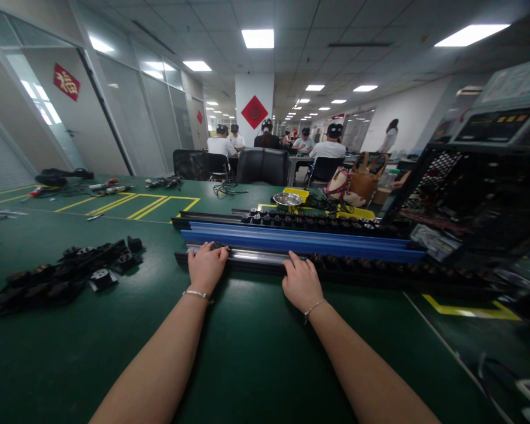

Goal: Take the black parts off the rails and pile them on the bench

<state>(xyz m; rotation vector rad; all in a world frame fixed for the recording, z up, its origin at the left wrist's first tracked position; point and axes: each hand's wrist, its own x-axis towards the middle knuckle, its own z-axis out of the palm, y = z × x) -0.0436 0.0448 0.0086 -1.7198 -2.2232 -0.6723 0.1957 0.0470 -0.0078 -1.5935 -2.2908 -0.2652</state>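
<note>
A long black rail (251, 266) with a shiny, clear-looking strip (258, 255) along its channel lies crosswise on the green table. My left hand (205, 271) grips it near its left end, fingers bent over the top. A small black part (219, 247) shows in the channel by my left thumb and index finger. Farther right, my right hand (303, 284) holds the same rail, its fingertips over the channel. Small black parts (348, 262) line the channel to the right of this hand. Directly behind runs a blue rail (300, 238). My palms and some fingertips are hidden.
Another row of black parts (282, 219) stands behind the blue rail. Loose black parts (62, 274) lie in a cluster at left. A metal dish (288, 199) and yellow trays (357, 212) sit beyond. An open black metal case (477, 200) rises at right. Several people sit at farther tables.
</note>
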